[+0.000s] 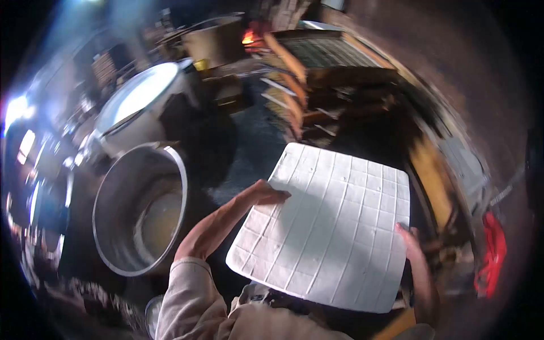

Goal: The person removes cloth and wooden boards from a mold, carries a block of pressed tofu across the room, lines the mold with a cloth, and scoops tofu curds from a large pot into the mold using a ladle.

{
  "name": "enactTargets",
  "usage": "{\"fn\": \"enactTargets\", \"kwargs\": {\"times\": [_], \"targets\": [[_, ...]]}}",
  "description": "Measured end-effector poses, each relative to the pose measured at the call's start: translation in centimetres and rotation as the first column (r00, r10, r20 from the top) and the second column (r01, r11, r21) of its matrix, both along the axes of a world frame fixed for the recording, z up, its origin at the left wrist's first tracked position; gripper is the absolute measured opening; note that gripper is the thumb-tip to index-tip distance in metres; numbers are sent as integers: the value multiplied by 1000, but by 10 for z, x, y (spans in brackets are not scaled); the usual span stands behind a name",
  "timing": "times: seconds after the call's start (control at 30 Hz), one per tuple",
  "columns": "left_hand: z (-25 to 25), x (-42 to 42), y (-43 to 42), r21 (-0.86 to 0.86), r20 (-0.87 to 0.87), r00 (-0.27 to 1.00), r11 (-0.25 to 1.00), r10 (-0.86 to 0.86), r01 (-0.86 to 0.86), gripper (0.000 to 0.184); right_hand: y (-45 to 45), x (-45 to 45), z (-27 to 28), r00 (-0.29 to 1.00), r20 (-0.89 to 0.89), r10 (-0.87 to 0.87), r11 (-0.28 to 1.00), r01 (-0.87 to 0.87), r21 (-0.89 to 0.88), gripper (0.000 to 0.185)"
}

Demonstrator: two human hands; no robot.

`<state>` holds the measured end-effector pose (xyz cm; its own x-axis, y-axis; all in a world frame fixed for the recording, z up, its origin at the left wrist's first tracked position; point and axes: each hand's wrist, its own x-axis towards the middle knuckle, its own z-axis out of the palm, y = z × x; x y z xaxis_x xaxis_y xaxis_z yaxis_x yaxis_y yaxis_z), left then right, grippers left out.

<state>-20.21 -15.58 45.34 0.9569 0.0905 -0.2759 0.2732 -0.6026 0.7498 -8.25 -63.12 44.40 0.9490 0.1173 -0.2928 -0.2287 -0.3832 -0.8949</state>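
Observation:
In front of my body I carry a large white slab (331,226), rectangular with rounded corners and marked by a grid of lines. My left hand (271,194) grips its left edge with the thumb on top; the other fingers are hidden beneath. On the opposite edge, my right hand (409,235) is closed round the side, fingertips showing at the rim. The slab is held tilted, and a shadow falls across its middle. What it is made of I cannot tell.
To the left stands a deep metal pot (184,187) with some pale liquid at the bottom. Behind it is a larger light-rimmed vat (105,126). Stacked wooden-framed trays (351,75) rise ahead, with a fire (248,37) burning beyond. A red cloth-like item (494,255) lies at right.

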Motion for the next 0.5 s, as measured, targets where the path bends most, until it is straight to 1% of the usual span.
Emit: {"fn": "enactTargets", "kwargs": {"times": [0.03,0.07,0.1,0.13,0.17,0.2,0.23,0.27,0.3,0.33,0.37,0.4,0.47,0.5], "targets": [[8,-2,-9,-66,-148,972,978,185,-196,36,4,22,8,996,-48,74,997,-75,-2,39],[6,-7,-9,-246,-166,953,925,255,-290,36,7,45,8,985,-93,143,990,-144,-4,40],[4,-12,-9,-413,-195,926,829,323,-376,36,11,68,-1,982,-63,175,983,-171,67,39],[-13,-7,-5,-470,-240,895,761,377,-447,32,-8,77,-13,976,-34,215,974,-211,77,39],[-32,-3,-1,-519,-286,857,683,428,-514,29,15,106,-12,966,-7,260,965,-259,49,38],[-31,-2,1,-495,-351,800,629,486,-599,27,25,129,-20,955,26,295,955,-295,30,38],[-34,-3,0,-470,-403,736,568,543,-676,25,37,162,-50,929,8,370,925,-369,84,40],[-39,-6,-3,-444,-452,666,498,593,-745,23,46,195,-77,889,2,458,874,-451,180,46],[-82,-11,23,-545,-395,640,393,659,-741,29,66,201,-83,856,10,516,832,-504,232,47],[-83,-17,19,-546,-386,623,376,680,-749,27,83,211,-88,822,21,569,786,-551,281,48],[-63,-29,-26,-413,-332,568,425,753,-805,31,62,238,-109,793,62,606,751,-596,283,46],[-46,-36,-58,-272,-276,511,443,814,-854,35,68,255,-121,756,77,650,700,-635,326,45],[-45,-37,-83,22,-152,399,407,904,-913,43,106,264,-118,673,127,729,612,-723,320,48],[-63,-46,-63,43,-44,441,442,897,-896,50,152,275,-148,640,189,745,563,-754,337,49]]}}
